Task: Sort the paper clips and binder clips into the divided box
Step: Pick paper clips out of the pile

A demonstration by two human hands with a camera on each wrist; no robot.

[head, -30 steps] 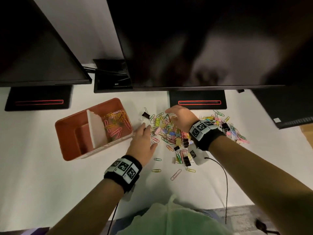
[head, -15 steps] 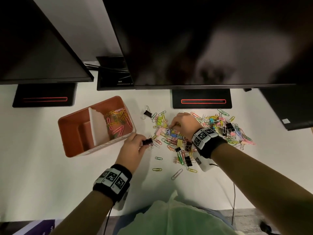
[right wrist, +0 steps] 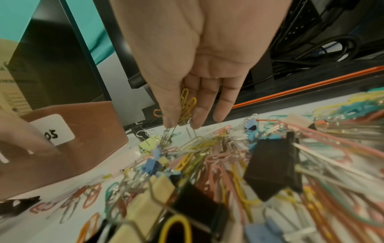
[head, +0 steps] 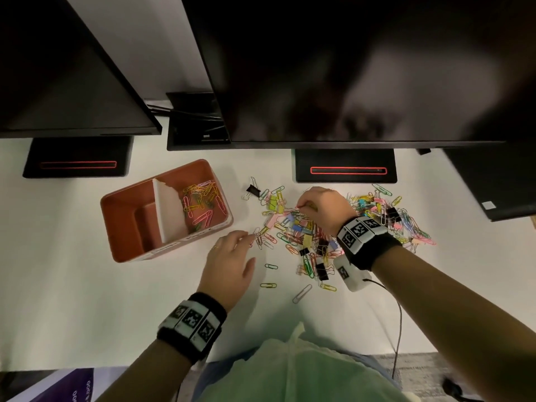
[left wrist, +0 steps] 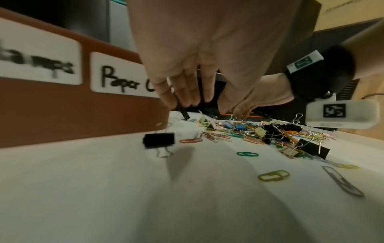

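The orange divided box [head: 130, 250] stands at the left, with coloured paper clips [head: 201, 203] in its right compartment behind a white divider. My left hand [head: 246, 237] hovers beside the box's near right corner with relaxed fingers that hold nothing. Below those fingers [left wrist: 187, 98] a black binder clip [left wrist: 159, 141] lies apart from them by the box wall [left wrist: 62, 115], which carries a "Paper C" label. My right hand [head: 301, 206] is over the mixed pile [head: 304, 236]. Its thumb and fingers pinch several yellow paper clips [right wrist: 187, 105].
More clips spread to the right of my right wrist [head: 391, 219]. Loose paper clips [head: 301, 293] lie toward the table's front edge. A lone black binder clip [head: 253, 190] sits behind the pile. Two monitor bases [head: 345, 166] and dark screens close the back. A cable [head: 398, 320] trails from my right wrist.
Half a second ago my left hand gripped a black binder clip; now it has let it go and its fingers have straightened. My right hand stays over the pile, pinching clips.
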